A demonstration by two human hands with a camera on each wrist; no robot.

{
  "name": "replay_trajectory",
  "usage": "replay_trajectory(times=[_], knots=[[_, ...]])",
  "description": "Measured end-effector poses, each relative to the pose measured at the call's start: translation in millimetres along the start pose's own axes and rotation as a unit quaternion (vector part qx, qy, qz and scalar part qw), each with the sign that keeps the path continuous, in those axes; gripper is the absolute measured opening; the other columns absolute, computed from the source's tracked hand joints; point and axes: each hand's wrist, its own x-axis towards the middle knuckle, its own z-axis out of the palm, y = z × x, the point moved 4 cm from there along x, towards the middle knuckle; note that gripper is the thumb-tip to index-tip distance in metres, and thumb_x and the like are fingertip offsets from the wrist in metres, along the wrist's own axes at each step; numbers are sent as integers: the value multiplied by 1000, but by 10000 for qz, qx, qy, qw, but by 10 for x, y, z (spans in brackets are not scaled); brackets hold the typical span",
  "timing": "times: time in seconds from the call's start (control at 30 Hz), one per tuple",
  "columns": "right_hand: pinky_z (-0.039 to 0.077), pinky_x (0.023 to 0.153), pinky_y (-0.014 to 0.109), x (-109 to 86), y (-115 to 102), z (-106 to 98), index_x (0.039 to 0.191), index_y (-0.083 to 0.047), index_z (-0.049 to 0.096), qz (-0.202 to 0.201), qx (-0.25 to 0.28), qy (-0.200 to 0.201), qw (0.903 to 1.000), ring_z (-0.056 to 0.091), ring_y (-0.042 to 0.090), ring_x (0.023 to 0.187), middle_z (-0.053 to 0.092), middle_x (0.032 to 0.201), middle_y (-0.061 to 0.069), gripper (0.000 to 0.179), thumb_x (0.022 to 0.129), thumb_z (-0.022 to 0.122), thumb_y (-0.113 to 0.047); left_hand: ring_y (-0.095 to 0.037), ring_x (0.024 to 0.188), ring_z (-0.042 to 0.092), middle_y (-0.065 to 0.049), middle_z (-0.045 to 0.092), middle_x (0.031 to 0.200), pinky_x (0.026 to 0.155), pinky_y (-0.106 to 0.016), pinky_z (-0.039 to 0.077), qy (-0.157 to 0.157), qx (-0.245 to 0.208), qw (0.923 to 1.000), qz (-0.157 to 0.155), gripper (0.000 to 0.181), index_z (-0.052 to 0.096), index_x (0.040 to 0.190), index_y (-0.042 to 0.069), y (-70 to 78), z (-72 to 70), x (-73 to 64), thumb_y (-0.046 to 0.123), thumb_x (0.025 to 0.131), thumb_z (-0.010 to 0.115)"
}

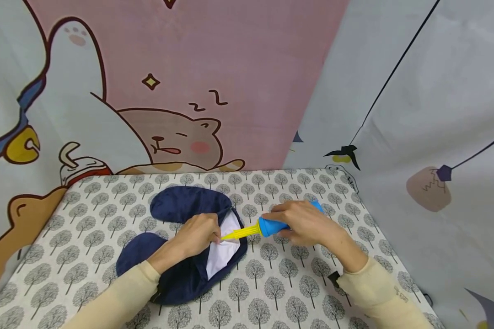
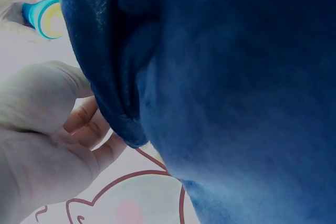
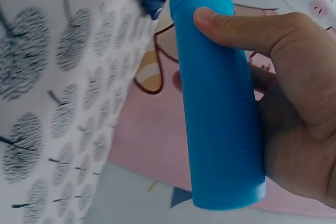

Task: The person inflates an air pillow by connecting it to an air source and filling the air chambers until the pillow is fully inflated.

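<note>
A navy U-shaped neck pillow (image 1: 189, 200) lies with its cover parted on the right, where a white inner part (image 1: 223, 257) shows. My left hand (image 1: 196, 235) pinches the pillow at this opening, fingertips right by the tip of a yellow nozzle (image 1: 249, 230). That nozzle belongs to a blue hand pump (image 3: 218, 114), which my right hand (image 1: 304, 222) grips round its body, thumb near the front end. In the left wrist view the navy fabric (image 2: 241, 87) fills most of the picture, and the left fingers (image 2: 86, 124) go behind its edge.
The pillow rests on a table cloth (image 1: 255, 269) printed with grey trees. A cartoon-printed curtain (image 1: 247, 68) stands behind the table, and a pale printed sheet (image 1: 436, 114) hangs along the right side. A small black object (image 1: 334, 278) shows beside the right sleeve.
</note>
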Motion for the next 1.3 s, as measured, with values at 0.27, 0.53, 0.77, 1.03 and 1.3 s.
replay_trajectory(times=[0.27,0.53,0.77,1.03,1.3], knots=[[64,107,60,-7,124,114,152,-24,73,35,577,-11,9983,75,37,134,76,151,12,61,94,92,-22,-8,71,63,6,65,78,64,-24,53,6,-19,9997,257,18,88,78,15,7,12,1,0,86,95],[67,95,47,-1,148,216,154,-20,71,59,1118,-181,9936,79,34,126,77,149,14,62,95,90,-19,-10,72,66,4,68,80,66,-24,56,-23,-128,9996,232,18,89,80,12,-6,19,-27,-5,85,93],[68,94,46,-27,193,249,152,-20,73,86,1246,21,9922,80,31,123,78,146,11,61,94,91,-17,-6,76,65,4,71,86,66,-20,52,-12,-730,9972,-149,10,92,91,13,-46,-37,-72,3,93,91],[63,83,32,-53,188,256,153,-20,73,20,1104,55,9939,80,24,109,81,140,11,63,93,92,-20,-12,85,71,-1,77,102,72,-22,55,-263,-1125,9915,-594,7,91,103,10,-47,-17,-129,13,96,91],[58,77,23,-72,190,311,153,-14,72,66,1302,-89,9914,76,14,96,81,140,13,63,94,92,-17,-14,85,68,-1,75,100,73,-24,54,-127,-878,9918,-918,15,88,96,10,5,59,-146,17,88,99]])
